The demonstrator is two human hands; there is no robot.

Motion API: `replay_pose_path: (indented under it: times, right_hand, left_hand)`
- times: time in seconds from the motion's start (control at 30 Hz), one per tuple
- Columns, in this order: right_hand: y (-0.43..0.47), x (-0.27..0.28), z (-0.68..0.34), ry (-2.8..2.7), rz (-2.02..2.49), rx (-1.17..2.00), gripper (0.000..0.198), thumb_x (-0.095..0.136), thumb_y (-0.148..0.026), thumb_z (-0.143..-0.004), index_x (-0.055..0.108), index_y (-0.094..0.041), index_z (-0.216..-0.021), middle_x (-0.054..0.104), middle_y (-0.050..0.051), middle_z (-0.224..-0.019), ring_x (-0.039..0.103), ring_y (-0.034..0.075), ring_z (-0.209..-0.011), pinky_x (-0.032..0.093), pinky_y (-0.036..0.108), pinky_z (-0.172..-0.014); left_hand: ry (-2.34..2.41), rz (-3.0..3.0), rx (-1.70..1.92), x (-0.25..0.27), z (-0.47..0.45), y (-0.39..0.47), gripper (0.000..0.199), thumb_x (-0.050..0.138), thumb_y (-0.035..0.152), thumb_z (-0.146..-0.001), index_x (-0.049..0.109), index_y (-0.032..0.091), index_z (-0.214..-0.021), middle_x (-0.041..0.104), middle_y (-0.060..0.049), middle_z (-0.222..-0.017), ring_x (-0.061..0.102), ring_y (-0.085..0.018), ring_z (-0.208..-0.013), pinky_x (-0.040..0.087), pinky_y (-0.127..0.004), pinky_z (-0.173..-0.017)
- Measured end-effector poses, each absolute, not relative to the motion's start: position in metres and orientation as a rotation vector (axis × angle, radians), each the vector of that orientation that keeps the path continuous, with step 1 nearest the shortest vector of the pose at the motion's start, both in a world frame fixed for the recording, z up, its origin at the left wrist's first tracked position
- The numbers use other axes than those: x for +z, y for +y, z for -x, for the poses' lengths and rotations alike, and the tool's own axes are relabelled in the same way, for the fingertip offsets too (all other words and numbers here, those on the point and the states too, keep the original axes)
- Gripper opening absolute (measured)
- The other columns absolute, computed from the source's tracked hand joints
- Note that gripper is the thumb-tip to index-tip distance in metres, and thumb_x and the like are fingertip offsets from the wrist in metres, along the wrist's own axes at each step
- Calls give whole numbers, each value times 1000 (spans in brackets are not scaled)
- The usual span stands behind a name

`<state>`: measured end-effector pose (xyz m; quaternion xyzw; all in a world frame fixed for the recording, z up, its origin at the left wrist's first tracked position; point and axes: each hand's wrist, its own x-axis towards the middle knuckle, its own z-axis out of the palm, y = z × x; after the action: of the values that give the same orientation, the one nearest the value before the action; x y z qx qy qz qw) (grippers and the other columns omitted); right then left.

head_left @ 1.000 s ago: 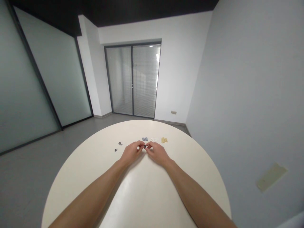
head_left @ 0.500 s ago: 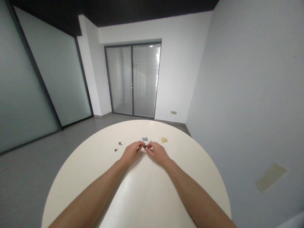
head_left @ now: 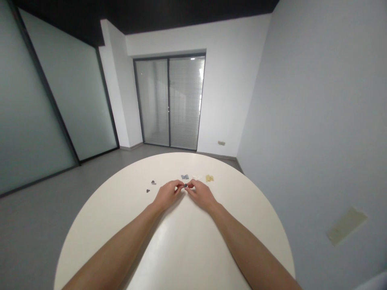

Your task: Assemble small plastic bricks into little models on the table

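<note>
A small dark piece (head_left: 185, 185), too small to identify, is pinched between my two hands above the middle of the white round table (head_left: 187, 241). My left hand (head_left: 168, 193) grips it from the left with thumb and fingertips. From the other side my right hand (head_left: 200, 193) holds it in a similar pinch. Just beyond my fingers lie some grey-blue pieces (head_left: 184, 177), faint white pieces (head_left: 197, 177) and yellow pieces (head_left: 209, 178). Left of my left hand are small dark-and-grey pieces (head_left: 153, 182) and another small dark piece (head_left: 148, 191).
The table's curved far edge (head_left: 178, 153) lies beyond the pieces. A white wall (head_left: 317, 100) stands to the right, frosted glass panels (head_left: 63, 88) to the left. A glass door with blinds (head_left: 184, 104) is at the back.
The dark piece between my fingertips has turned or shifted slightly. Both hands stay in nearly the same place, and the pieces on the table lie as before.
</note>
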<state>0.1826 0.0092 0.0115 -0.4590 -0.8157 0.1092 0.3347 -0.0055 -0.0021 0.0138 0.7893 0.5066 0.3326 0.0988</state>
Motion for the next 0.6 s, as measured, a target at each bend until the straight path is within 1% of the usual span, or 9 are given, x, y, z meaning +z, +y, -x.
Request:
replay_pose_path:
  times: [0.17, 0.37, 0.6]
  right_hand:
    - [8, 13, -183, -2130, 1223, 283, 14, 57, -35, -90, 63, -23, -94, 69, 2, -95, 61, 16, -88, 42, 27, -76]
    - [8, 13, -183, -2141, 1214, 262, 11, 59, -33, -89, 63, -23, -92, 68, 0, -92, 60, 16, -86, 41, 27, -75]
    - [10, 12, -184, -2154, 1204, 258, 10, 60, -32, -89, 64, -23, -92, 69, 1, -92, 60, 16, -87, 41, 26, -75]
  left_hand:
    - [1473, -2307, 980, 14, 6, -2, 23, 49, 29, -88, 68, 25, -101, 72, -2, -100, 64, -18, -90, 49, -27, -78]
    - [1408, -2283, 1015, 11, 6, 1, 22, 50, 29, -87, 68, 26, -99, 72, -1, -98, 65, -16, -88, 50, -25, -76]
    - [1385, -2270, 1026, 10, 6, 1, 21, 51, 28, -86, 67, 25, -99, 71, -1, -97, 64, -16, -87, 50, -25, -75]
